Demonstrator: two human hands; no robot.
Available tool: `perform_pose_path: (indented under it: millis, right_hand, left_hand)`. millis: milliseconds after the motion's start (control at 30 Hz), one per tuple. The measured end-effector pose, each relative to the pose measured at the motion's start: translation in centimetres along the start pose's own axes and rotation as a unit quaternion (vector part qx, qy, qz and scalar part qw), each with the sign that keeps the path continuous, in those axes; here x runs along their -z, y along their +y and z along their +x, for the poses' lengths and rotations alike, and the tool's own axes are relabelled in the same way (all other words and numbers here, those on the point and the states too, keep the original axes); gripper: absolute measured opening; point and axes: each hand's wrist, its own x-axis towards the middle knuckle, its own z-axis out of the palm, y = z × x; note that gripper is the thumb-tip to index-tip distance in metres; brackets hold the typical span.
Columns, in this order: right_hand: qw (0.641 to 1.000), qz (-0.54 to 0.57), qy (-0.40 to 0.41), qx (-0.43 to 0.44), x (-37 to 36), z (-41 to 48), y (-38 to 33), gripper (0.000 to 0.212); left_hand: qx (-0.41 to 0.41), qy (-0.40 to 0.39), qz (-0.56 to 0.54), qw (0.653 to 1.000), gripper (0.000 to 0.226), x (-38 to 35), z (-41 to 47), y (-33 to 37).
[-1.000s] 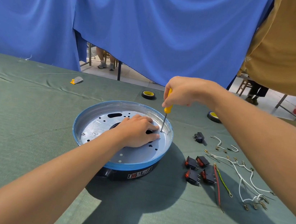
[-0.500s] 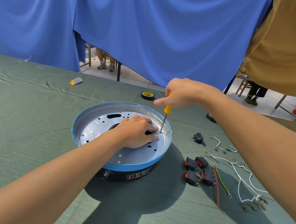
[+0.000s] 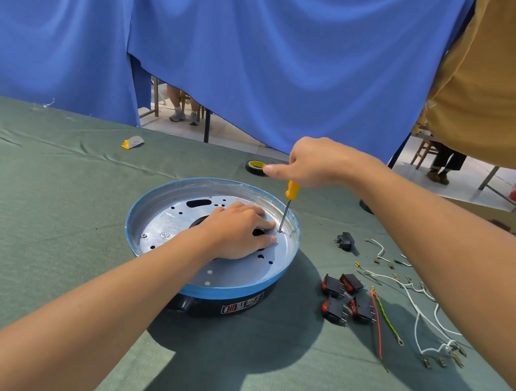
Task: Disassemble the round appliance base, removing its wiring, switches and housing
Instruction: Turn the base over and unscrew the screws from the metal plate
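The round appliance base (image 3: 161, 225) lies in the middle of the green cloth, with a silver perforated plate inside a blue rim and a black housing underneath. My left hand (image 3: 239, 230) presses flat on the plate's centre. My right hand (image 3: 311, 164) grips the yellow handle of a screwdriver (image 3: 287, 209), which stands nearly upright with its tip on the plate's right side, beside my left fingertips. Several black and red rocker switches (image 3: 343, 297) lie to the right of the base, next to loose white wires (image 3: 413, 298) and a red and a green wire (image 3: 381, 320).
A small black part (image 3: 345, 241) lies right of the base. A roll of black tape (image 3: 255, 166) sits behind it, a second dark roll (image 3: 366, 206) shows under my right forearm, and a grey and orange scrap (image 3: 132, 141) lies far left. Blue curtains hang behind the table.
My right hand has turned on the screwdriver handle, its fingers now pointing left. The screwdriver tip stays at the same spot and my left hand has not moved.
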Motion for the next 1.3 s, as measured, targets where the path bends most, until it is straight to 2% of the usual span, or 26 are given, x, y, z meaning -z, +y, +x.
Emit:
perform_pose_path:
  millis: [67,100,167,333,400,433,500,533,600,700,733,833,933,967,1067,1300]
  right_hand:
    - [0.999,0.017,0.025,-0.011,-0.4,0.0,0.1,0.051]
    - [0.999,0.025,0.023,-0.010,-0.5,0.0,0.1,0.043]
    - [0.999,0.032,0.009,-0.002,-0.4,-0.1,0.0,0.024]
    - [0.997,0.042,-0.056,0.011,0.6,-0.1,0.0,0.016]
    - [0.997,0.030,-0.069,0.010,0.7,0.2,0.0,0.025]
    - [0.998,0.013,-0.058,0.006,0.6,0.2,0.0,0.036]
    - [1.000,-0.008,-0.006,-0.014,0.2,0.1,0.0,0.055]
    - [0.999,-0.005,0.020,-0.026,-0.1,0.2,0.0,0.056]
    - [0.999,0.007,0.034,-0.033,-0.4,0.1,0.1,0.047]
    - [1.000,0.020,-0.002,-0.010,0.0,-0.1,0.0,0.019]
    - [0.999,0.031,-0.020,-0.001,0.2,-0.1,0.0,0.017]
    - [0.997,0.047,-0.060,0.005,0.6,-0.1,0.0,0.024]
    - [1.000,0.005,-0.015,-0.014,0.1,0.0,-0.1,0.057]
    - [1.000,-0.004,0.008,-0.021,0.0,0.0,-0.1,0.059]
    - [0.999,-0.016,0.018,-0.022,0.0,0.0,-0.2,0.045]
    - [0.995,0.019,-0.078,0.052,1.6,-0.7,-0.3,0.010]
  left_hand:
    - [0.003,-0.003,0.002,1.000,0.047,0.0,0.0,0.0]
    - [0.003,-0.006,0.003,1.000,0.047,0.0,0.0,0.0]
    - [0.004,-0.008,0.004,1.000,0.047,0.0,0.1,0.0]
    - [0.009,-0.010,0.007,1.000,0.048,0.0,0.1,0.0]
    - [0.007,-0.008,0.007,1.000,0.048,0.0,0.1,0.0]
    - [0.005,-0.005,0.006,1.000,0.047,0.0,0.0,0.0]
    - [0.003,-0.001,0.005,1.000,0.047,0.0,0.0,-0.1]
    - [0.003,-0.001,0.004,1.000,0.047,0.0,0.0,-0.1]
    - [0.004,-0.004,0.003,1.000,0.047,0.0,0.1,0.0]
    - [0.006,-0.007,0.006,1.000,0.047,0.0,0.1,0.0]
    - [0.007,-0.008,0.007,1.000,0.047,0.0,0.1,0.0]
    - [0.008,-0.006,0.006,1.000,0.047,-0.1,0.1,0.0]
    - [0.005,-0.002,0.003,1.000,0.046,-0.1,0.1,-0.1]
    - [0.005,-0.001,0.003,1.000,0.046,-0.1,0.1,-0.1]
    - [0.007,-0.002,0.002,1.000,0.046,-0.1,0.1,0.0]
    - [0.010,-0.009,0.011,1.000,0.047,0.0,0.1,0.1]
